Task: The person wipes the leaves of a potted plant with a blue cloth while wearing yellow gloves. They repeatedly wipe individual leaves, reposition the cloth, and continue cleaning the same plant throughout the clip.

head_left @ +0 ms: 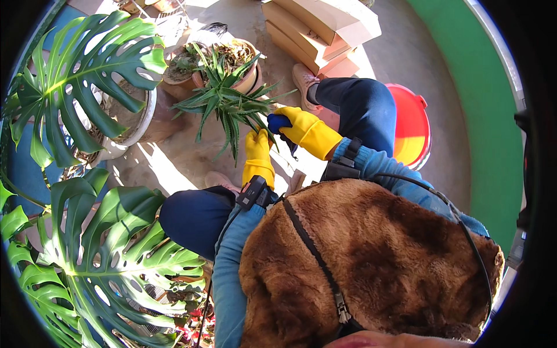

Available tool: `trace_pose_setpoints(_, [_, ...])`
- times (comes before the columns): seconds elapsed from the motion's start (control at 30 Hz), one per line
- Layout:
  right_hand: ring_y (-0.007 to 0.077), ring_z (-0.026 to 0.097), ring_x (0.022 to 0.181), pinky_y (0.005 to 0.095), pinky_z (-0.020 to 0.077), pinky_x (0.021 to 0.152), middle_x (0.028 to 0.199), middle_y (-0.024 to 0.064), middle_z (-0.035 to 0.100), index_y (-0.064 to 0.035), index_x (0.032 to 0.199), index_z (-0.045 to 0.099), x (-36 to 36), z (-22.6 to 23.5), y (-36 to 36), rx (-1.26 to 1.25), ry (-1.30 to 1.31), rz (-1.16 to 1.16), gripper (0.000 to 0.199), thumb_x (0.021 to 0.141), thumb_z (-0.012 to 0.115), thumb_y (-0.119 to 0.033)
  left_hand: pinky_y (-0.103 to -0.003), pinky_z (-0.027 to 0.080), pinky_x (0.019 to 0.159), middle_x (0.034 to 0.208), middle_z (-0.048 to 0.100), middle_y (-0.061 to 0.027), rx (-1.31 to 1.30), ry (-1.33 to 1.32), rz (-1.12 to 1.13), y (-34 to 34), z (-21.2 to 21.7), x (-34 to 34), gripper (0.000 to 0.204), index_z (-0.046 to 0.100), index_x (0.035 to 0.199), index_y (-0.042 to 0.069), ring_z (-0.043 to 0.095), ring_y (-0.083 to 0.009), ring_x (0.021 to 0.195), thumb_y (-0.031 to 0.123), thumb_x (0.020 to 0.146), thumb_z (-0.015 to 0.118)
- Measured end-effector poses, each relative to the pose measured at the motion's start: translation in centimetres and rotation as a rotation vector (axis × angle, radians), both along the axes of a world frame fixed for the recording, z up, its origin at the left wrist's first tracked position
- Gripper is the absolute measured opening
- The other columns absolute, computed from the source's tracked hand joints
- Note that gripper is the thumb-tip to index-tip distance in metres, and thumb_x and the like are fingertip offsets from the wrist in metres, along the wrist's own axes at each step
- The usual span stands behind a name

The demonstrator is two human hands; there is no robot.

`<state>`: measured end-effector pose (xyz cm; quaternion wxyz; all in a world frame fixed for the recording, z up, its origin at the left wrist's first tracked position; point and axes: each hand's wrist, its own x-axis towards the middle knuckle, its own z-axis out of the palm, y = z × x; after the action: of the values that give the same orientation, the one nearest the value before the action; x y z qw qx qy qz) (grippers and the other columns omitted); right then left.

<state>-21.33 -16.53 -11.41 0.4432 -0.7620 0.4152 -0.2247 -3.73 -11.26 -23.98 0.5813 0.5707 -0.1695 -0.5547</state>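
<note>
1. Brown plush vest, zipped, filled the foreground beneath the camera.
2. Split monstera leaves spread along the floor's left edge, with a pale-rimmed pot among them.
3. Spiky aloe plant stood toward the floor's far edge, left of centre, leaning toward the person in front of a terracotta pot; whether it was rooted there could not be told.
4. Gloved in yellow, the left hand had its fingers drawn together at the aloe's near right side, apparently pinching a leaf. Steadying one leaf low and gently would probably have spared its brittle flesh and kept the plant from tipping.
5. Also in yellow, the right hand was wrapped round a blue-handled tool, its working end too obscured to identify. Good practice called for pointing that end away from the left fingers, making small, controlled movements and watching the toothed leaf edges.
6. Cardboard boxes lay at the floor's far edge.
7. Beside the right knee stood a red bucket, near the green wall along the floor's right edge.
</note>
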Motion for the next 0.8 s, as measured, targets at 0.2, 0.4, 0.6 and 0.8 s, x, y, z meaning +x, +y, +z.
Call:
trace_pose_setpoints(0.2, [0.0351,0.065,0.11,0.0381,0.0519,0.097,0.122,0.0199,0.065,-0.0041,0.131,0.062,0.4,-1.2,-0.1,0.008,-0.093,-0.022,0.043,0.089,0.069,-0.011,-0.028,0.057,0.066,0.104,0.068,-0.0063,0.037,-0.196,0.035,-0.6,-1.6,0.0,0.022,0.057,0.125,0.004,0.068,-0.0147,0.08,0.01,0.104,0.059])
trace_pose_setpoints(0.4, [0.0354,0.065,0.114,0.0385,0.0522,0.099,0.126,0.0198,0.064,-0.0045,0.131,0.062,1.4,-3.4,-1.0,-0.072,-0.05,0.069,0.049,0.084,0.074,-0.006,-0.024,0.047,0.062,0.093,0.068,-0.0033,-0.018,-0.168,0.089,-0.1,-1.1,0.2,0.022,0.061,0.123,0.0,0.059,-0.0094,0.072,0.003,0.1,0.061])
trace_pose_setpoints(0.6, [0.0362,0.063,0.112,0.0393,0.0508,0.098,0.121,0.0202,0.064,-0.0038,0.132,0.061,1.6,-2.0,-0.6,-0.111,-0.057,0.092,0.046,0.087,0.072,-0.009,-0.024,0.049,0.067,0.098,0.07,-0.0056,-0.06,-0.249,0.1,0.2,-2.3,0.4,0.024,0.062,0.125,-0.001,0.062,-0.0103,0.077,0.002,0.101,0.059])
trace_pose_setpoints(0.8, [0.0346,0.063,0.112,0.0379,0.0499,0.099,0.122,0.0193,0.064,-0.004,0.136,0.059,2.0,-0.8,-0.5,-0.038,-0.018,0.128,0.047,0.09,0.069,-0.01,-0.025,0.054,0.065,0.105,0.071,-0.0094,-0.013,-0.329,0.037,0.0,-4.2,1.6,0.03,0.058,0.133,0.003,0.069,-0.0144,0.078,0.006,0.103,0.058])
